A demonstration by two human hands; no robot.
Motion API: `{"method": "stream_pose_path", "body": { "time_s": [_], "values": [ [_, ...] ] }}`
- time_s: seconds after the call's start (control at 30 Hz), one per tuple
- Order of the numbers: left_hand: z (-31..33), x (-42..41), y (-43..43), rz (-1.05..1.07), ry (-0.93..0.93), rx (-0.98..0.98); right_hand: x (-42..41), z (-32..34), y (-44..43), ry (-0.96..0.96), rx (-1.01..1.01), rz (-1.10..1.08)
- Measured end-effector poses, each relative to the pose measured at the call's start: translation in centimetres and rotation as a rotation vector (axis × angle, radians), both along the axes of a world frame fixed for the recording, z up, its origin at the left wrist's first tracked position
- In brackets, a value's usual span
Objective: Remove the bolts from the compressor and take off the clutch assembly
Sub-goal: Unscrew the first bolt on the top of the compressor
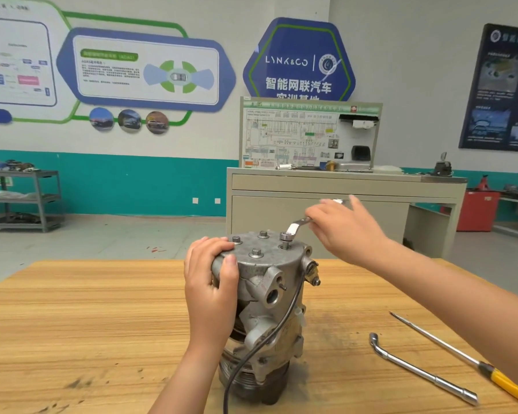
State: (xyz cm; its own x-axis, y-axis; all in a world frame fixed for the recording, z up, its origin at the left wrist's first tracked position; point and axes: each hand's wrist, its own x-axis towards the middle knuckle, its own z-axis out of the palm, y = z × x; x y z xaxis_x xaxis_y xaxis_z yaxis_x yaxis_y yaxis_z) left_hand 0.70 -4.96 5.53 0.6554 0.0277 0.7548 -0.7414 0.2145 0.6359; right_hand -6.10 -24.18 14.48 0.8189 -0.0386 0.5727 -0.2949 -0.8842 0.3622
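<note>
Your left hand (pixel 211 282) grips the compressor (pixel 266 297), upright on the bench (pixel 87 318). Your right hand (pixel 344 231) holds a wrench (pixel 296 227) on a raised bolt (pixel 285 238), just left of it.

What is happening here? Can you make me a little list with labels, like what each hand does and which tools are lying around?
left hand: grips the top edge of the compressor
right hand: holds a wrench, its ring end on one bolt
raised bolt: partly out of its hole
seated bolts: three, still down in the top plate
compressor: upright on the wooden table
lying on table: L-shaped socket wrench, yellow-handled screwdriver
</note>
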Motion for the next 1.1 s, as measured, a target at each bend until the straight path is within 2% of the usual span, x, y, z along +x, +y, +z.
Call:
{"method": "stream_pose_path", "body": {
  "time_s": [0.17,0.23,0.27,0.37,0.4,0.43,0.57,0.63,0.7,0.87,1.1],
  "values": [
    [0.2,-0.1,0.3,0.006,-0.004,0.017,5.5,1.4,1.7,0.137,0.059,0.223],
    [0.2,-0.1,0.5,-0.007,0.004,0.040,5.2,1.4,1.5,0.074,0.107,0.235],
    [0.2,-0.1,0.6,-0.016,0.007,0.051,4.8,1.4,1.3,-0.028,0.207,0.232],
    [0.2,-0.1,0.6,-0.027,0.002,0.058,2.4,2.3,1.1,-0.445,0.808,0.218],
    [0.2,-0.2,0.5,-0.028,0.004,0.052,1.4,2.5,1.2,-0.491,0.919,0.201],
    [0.2,-0.2,0.5,-0.027,0.007,0.044,0.4,2.7,1.6,-0.436,0.914,0.168],
    [0.1,-0.3,0.6,-0.040,0.011,0.042,-4.3,2.0,4.2,0.020,0.506,0.015],
    [0.2,-0.2,0.8,-0.043,0.005,0.056,-5.8,1.4,5.5,0.146,0.385,-0.087],
    [0.2,-0.3,0.8,-0.044,0.005,0.063,-6.4,1.2,6.5,0.167,0.277,-0.126],
    [0.3,-0.3,0.9,-0.037,0.002,0.067,-6.3,2.0,7.1,0.123,0.153,-0.140],
    [0.3,-0.3,0.8,-0.035,-0.001,0.078,-8.0,2.7,7.9,0.129,0.053,-0.197]
  ]
}}
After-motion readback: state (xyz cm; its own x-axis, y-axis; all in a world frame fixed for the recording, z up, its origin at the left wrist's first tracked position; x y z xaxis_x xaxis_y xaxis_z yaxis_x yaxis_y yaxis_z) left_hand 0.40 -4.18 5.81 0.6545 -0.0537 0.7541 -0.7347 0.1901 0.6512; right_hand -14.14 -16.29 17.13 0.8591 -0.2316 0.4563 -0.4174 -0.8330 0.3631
